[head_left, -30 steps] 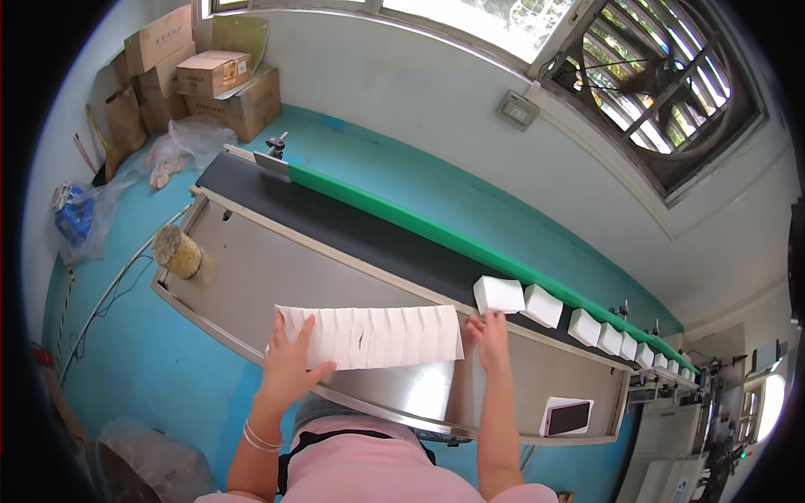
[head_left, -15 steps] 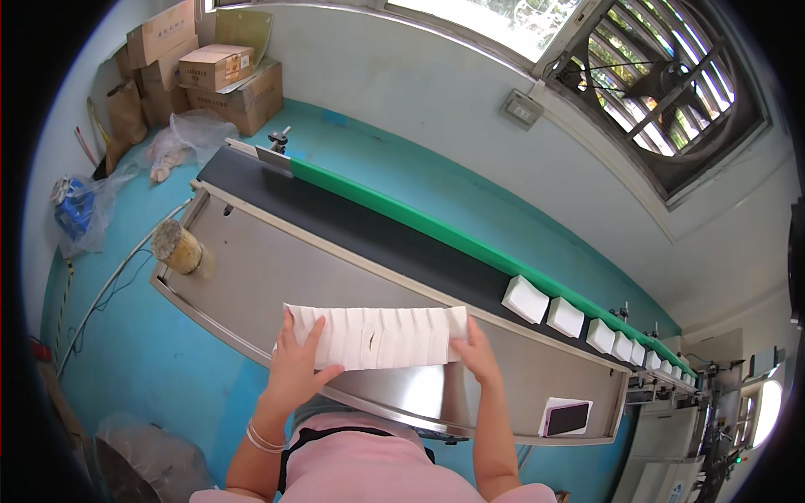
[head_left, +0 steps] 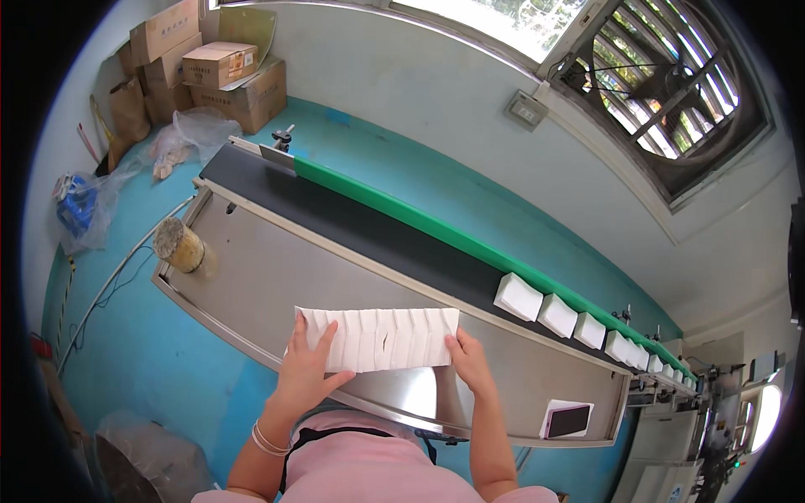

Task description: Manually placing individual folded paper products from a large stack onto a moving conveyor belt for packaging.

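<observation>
1. At the near edge of the metal table (head_left: 277, 277), the left hand (head_left: 306, 373) is lying on the left end of a row of white packs (head_left: 381, 338). Its fingers (head_left: 325, 342) are spreading wide and pressing flat on the top of the row, not curling round it.
2. On the other end, the right hand (head_left: 470, 365) is pushing against the row. Its fingers (head_left: 459, 344) are sitting close together and touching the right end.
3. Between the two hands, the row is resting flat on the table, squeezed from both sides.
4. Behind the row, a black belt (head_left: 369, 230) with a green rail (head_left: 436, 228) is carrying more white packs (head_left: 517, 296) in a line toward the right.
5. Near the right corner of the table, a phone (head_left: 568, 419) is lying flat.
6. Far off on the left, a yellow roll (head_left: 179, 244) is standing on the table, and brown boxes (head_left: 218, 75) are piling up by the wall.
</observation>
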The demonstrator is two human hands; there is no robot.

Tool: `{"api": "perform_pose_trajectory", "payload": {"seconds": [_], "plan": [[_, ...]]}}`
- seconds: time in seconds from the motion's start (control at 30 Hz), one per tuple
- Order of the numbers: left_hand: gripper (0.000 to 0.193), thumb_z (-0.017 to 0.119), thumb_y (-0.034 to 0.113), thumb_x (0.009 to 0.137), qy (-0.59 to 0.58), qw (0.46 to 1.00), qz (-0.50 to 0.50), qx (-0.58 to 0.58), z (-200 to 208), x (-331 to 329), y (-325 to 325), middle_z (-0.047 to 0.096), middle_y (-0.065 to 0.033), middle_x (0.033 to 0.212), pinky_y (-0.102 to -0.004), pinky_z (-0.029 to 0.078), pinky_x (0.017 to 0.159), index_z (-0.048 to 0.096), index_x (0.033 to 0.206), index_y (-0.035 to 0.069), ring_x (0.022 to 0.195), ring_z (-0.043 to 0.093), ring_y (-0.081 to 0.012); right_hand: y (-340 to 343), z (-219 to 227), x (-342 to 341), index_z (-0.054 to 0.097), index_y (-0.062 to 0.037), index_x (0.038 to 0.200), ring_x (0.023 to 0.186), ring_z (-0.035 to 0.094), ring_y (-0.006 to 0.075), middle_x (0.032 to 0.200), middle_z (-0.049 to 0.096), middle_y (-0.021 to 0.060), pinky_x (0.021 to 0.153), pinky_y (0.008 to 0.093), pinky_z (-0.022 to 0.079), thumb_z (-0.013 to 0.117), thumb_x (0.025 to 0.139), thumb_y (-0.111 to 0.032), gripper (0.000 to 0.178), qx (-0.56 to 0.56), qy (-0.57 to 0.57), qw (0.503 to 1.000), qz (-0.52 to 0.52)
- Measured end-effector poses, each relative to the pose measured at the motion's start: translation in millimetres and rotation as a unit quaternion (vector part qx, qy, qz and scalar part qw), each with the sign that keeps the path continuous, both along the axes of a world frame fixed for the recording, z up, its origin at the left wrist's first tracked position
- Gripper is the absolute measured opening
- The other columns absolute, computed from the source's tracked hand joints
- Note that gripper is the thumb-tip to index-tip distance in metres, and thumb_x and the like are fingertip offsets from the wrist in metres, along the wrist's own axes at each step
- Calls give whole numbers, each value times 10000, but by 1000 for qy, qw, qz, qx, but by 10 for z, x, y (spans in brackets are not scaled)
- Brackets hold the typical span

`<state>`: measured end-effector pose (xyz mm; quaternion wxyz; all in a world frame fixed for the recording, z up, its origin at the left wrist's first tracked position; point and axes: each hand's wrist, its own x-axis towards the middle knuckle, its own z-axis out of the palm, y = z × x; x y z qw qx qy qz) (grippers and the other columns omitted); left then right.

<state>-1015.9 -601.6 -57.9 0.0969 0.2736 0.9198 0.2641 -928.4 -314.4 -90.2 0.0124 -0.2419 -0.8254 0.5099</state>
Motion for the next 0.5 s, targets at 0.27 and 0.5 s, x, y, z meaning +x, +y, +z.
{"api": "perform_pose_trajectory", "payload": {"seconds": [0.27,0.5], "plan": [[797,745,382,697,-10,1000,-2,-2,-24,-38,20,171,-376,1393,-479,373,979,402,1360,103,1241,317,-510,313,-331,20,383,-10,1347,1087,524,177,1225,538,127,908,311,429,494,893,-84,473,55,58,995,63],[811,753,330,694,-58,998,-19,25,104,-11,309,175,-374,1398,-465,312,1031,385,1359,50,1288,256,-500,808,-388,-131,380,-74,1324,912,559,205,1178,522,80,785,301,481,469,950,-242,419,-284,145,905,-281]]}}
